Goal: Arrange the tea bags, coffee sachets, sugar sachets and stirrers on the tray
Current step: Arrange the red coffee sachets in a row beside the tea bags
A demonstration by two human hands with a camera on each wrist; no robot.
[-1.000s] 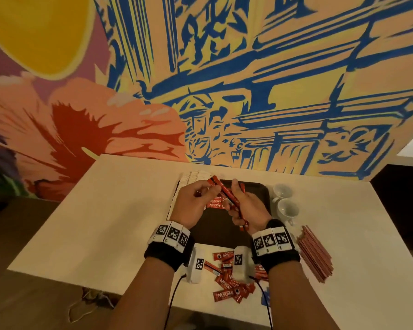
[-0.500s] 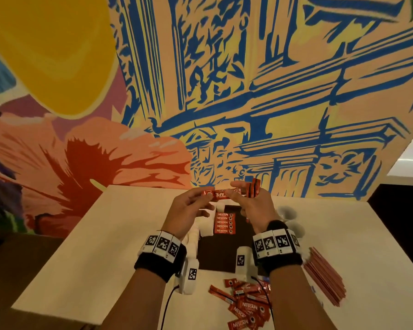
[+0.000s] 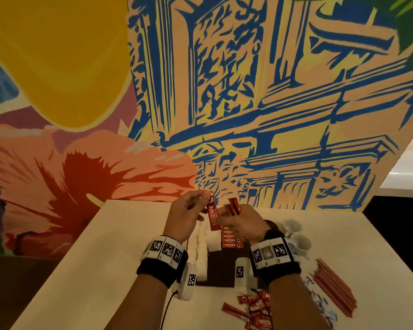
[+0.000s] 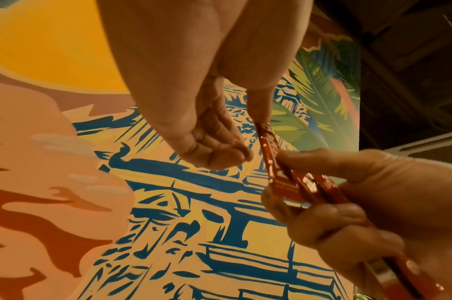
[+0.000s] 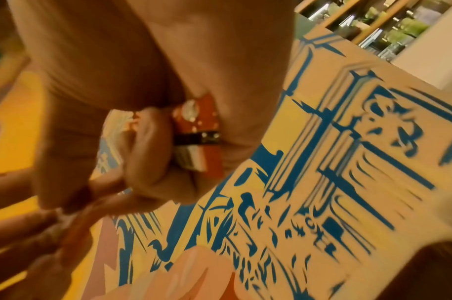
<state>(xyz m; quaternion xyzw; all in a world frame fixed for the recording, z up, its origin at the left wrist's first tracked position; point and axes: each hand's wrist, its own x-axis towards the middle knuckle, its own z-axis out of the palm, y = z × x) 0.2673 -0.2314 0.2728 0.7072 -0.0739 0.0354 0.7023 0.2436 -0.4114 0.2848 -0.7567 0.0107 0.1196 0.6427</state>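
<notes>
The left hand (image 3: 185, 216) is raised above the tray (image 3: 221, 270), thumb and forefinger pinching the top of a red coffee sachet (image 3: 212, 214) that hangs upright, lettered "CAFE". Just right, the right hand (image 3: 243, 225) grips a small bundle of sachets (image 3: 234, 206), fingers curled round them. Below, four sachets (image 3: 231, 239) reading "NESCAFE" lie in a row on the tray.

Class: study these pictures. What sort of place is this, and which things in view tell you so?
Probably a hotel or café hospitality corner. A bold painted mural fills the wall behind a white table that holds a dark tray, small white cups and Nescafé coffee sachets.
</notes>
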